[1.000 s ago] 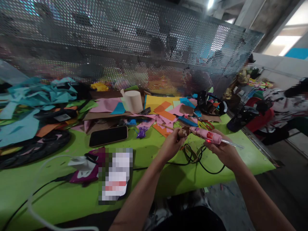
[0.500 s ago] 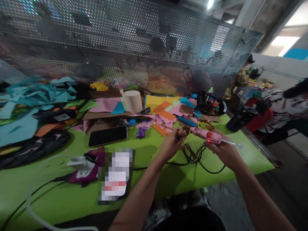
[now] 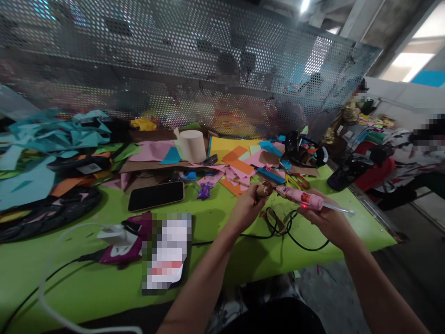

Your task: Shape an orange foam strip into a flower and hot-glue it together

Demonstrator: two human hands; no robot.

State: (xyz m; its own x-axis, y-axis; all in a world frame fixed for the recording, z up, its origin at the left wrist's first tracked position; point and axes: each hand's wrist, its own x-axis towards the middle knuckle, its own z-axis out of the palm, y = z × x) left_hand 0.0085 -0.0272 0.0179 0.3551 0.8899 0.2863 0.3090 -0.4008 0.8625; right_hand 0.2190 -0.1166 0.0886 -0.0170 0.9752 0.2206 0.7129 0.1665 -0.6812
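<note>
My left hand [image 3: 246, 208] is closed around a small brown, roll-like piece [image 3: 264, 189], its rounded end facing right. In my right hand [image 3: 323, 218] is a pink hot glue gun [image 3: 299, 196] with a small red light lit. A clear glue stick [image 3: 339, 208] sticks out of its back. The gun's nozzle points left at the brown piece, close to its end; I cannot tell whether they touch. Below the hands a black cord [image 3: 290, 236] loops over the green table [image 3: 264, 260].
Coloured paper scraps [image 3: 239, 162], a beige paper roll [image 3: 192, 146] and scissors [image 3: 299, 182] lie toward the back. At left are a black phone [image 3: 156, 195] and a purple power strip [image 3: 121, 248] with cables. A perforated metal panel [image 3: 167, 60] stands behind. Another person [image 3: 403, 148] sits at right.
The glue gun and my right hand have shifted slightly right. The brown piece has turned a little in my left hand, showing its rounded end more.
</note>
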